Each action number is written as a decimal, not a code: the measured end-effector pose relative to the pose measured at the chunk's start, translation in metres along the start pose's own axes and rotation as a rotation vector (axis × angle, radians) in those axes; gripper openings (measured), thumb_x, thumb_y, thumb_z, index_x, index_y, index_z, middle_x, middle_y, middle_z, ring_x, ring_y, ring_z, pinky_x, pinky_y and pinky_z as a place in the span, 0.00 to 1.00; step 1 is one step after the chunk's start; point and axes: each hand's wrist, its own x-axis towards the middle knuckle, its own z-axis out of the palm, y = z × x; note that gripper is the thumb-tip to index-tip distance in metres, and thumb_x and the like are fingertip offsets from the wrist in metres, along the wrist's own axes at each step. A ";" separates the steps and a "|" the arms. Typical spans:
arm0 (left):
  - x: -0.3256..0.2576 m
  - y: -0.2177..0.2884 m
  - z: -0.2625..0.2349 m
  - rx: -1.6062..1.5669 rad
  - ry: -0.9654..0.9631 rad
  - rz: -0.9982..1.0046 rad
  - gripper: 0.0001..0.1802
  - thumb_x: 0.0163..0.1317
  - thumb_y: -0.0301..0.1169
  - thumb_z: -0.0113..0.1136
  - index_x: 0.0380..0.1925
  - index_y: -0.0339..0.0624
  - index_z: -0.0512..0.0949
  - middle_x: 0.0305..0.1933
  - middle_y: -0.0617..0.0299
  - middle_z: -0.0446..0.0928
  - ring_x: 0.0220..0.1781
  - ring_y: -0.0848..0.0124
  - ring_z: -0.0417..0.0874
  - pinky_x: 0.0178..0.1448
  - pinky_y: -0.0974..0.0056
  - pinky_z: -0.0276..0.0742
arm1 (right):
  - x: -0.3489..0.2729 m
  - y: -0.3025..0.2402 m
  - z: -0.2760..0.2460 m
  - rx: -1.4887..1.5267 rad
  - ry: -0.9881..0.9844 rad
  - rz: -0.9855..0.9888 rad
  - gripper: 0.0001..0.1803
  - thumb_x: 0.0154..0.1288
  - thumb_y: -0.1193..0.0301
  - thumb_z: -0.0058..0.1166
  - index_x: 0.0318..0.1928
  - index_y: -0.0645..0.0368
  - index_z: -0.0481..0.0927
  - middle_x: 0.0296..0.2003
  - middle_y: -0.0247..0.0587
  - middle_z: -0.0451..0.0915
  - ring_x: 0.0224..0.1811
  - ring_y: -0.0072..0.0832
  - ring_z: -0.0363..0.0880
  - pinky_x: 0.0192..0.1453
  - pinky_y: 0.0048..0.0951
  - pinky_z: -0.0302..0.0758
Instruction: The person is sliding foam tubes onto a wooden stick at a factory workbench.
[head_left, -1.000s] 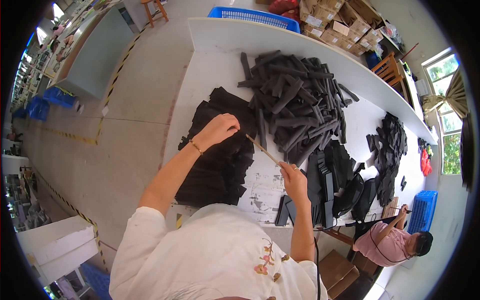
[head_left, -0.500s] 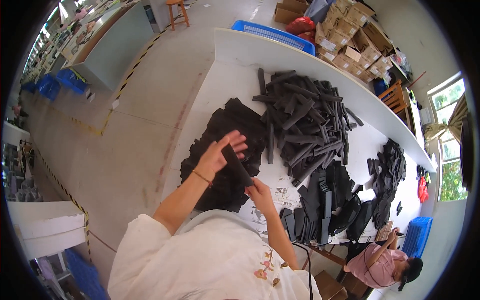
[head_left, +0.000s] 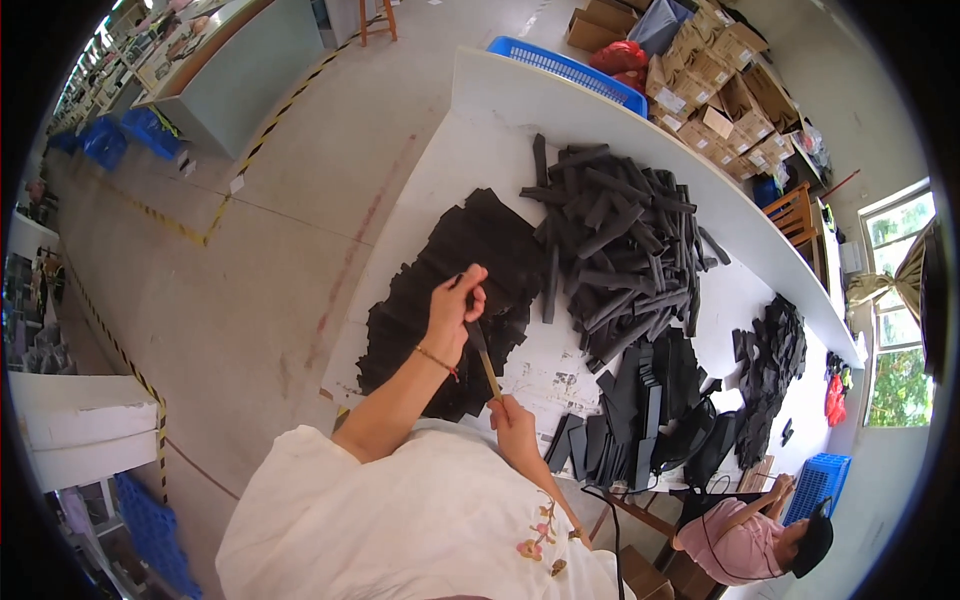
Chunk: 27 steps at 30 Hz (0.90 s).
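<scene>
Between my two hands runs a narrow black strip, tilted so that a tan edge or underside shows. My left hand has its fingers curled round the strip's upper end, over a spread of flat black pieces on the white table. Lower and to the right, my right hand pinches the strip's other end near the table's front edge. A large heap of folded black strips lies beyond my hands to the right.
Right of me, more black pieces stand in rows beside black rounded items. Another black pile lies farther along. A raised board bounds the table's far side. A person in pink sits at the right.
My left hand has gone from spread fingers to curled ones on the strip. The strip has turned from its broad black face to its tan side, and my right hand is lower.
</scene>
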 end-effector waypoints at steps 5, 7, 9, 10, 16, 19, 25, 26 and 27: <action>0.046 0.059 -0.020 -0.054 -0.062 0.349 0.22 0.68 0.46 0.52 0.42 0.35 0.77 0.20 0.67 0.70 0.15 0.79 0.65 0.21 0.76 0.61 | -0.050 0.002 -0.020 -0.026 -0.093 0.074 0.07 0.68 0.72 0.47 0.36 0.63 0.77 0.16 0.39 0.73 0.18 0.25 0.71 0.25 0.28 0.68; 0.033 0.052 0.000 -0.059 0.070 0.430 0.27 0.69 0.49 0.48 0.50 0.34 0.73 0.31 0.62 0.74 0.29 0.74 0.76 0.33 0.70 0.75 | -0.044 -0.009 -0.032 0.013 -0.066 0.110 0.08 0.68 0.73 0.47 0.37 0.63 0.77 0.16 0.38 0.73 0.19 0.23 0.70 0.26 0.26 0.67; 0.011 0.022 -0.013 -0.001 0.093 0.300 0.26 0.69 0.49 0.47 0.52 0.36 0.72 0.36 0.60 0.75 0.36 0.71 0.77 0.36 0.66 0.77 | -0.033 -0.021 -0.035 0.024 -0.028 0.065 0.08 0.68 0.73 0.46 0.36 0.63 0.77 0.16 0.37 0.72 0.19 0.23 0.69 0.25 0.26 0.67; -0.004 0.003 -0.019 0.056 0.128 0.169 0.26 0.69 0.49 0.47 0.54 0.38 0.71 0.41 0.57 0.76 0.43 0.67 0.78 0.39 0.61 0.78 | -0.030 -0.021 -0.035 0.011 -0.020 0.073 0.08 0.69 0.74 0.46 0.36 0.63 0.77 0.16 0.36 0.71 0.19 0.22 0.68 0.25 0.25 0.66; 0.004 0.028 0.008 -0.008 -0.237 -0.015 0.10 0.65 0.35 0.58 0.37 0.39 0.77 0.13 0.75 0.58 0.11 0.84 0.55 0.15 0.74 0.46 | -0.043 -0.027 -0.035 0.077 -0.216 0.156 0.09 0.68 0.71 0.48 0.36 0.63 0.78 0.17 0.35 0.71 0.21 0.20 0.69 0.27 0.24 0.66; 0.043 0.056 -0.019 -0.269 -0.128 0.002 0.10 0.66 0.35 0.56 0.39 0.39 0.76 0.14 0.76 0.52 0.12 0.83 0.51 0.15 0.74 0.46 | -0.068 -0.016 -0.068 0.073 -0.544 0.059 0.10 0.67 0.68 0.51 0.36 0.62 0.79 0.18 0.32 0.72 0.23 0.17 0.69 0.29 0.23 0.68; 0.032 0.014 0.004 -0.351 -0.109 -0.135 0.10 0.66 0.35 0.56 0.39 0.39 0.74 0.14 0.75 0.54 0.13 0.83 0.53 0.15 0.75 0.48 | -0.027 -0.038 -0.073 0.272 -0.021 -0.038 0.22 0.53 0.74 0.68 0.49 0.60 0.75 0.27 0.24 0.69 0.26 0.11 0.63 0.29 0.16 0.62; 0.023 -0.003 0.011 -0.390 -0.081 -0.222 0.09 0.66 0.34 0.56 0.38 0.39 0.74 0.15 0.74 0.56 0.13 0.82 0.53 0.15 0.74 0.49 | -0.007 -0.061 -0.057 0.296 0.085 -0.100 0.26 0.50 0.76 0.69 0.50 0.59 0.73 0.28 0.26 0.68 0.25 0.13 0.61 0.29 0.17 0.61; 0.013 -0.016 0.020 -0.366 -0.046 -0.311 0.07 0.66 0.32 0.55 0.36 0.40 0.74 0.15 0.74 0.57 0.12 0.82 0.55 0.14 0.74 0.49 | 0.014 -0.061 -0.043 0.143 0.193 -0.314 0.21 0.50 0.79 0.67 0.45 0.60 0.74 0.30 0.30 0.70 0.25 0.16 0.63 0.29 0.17 0.61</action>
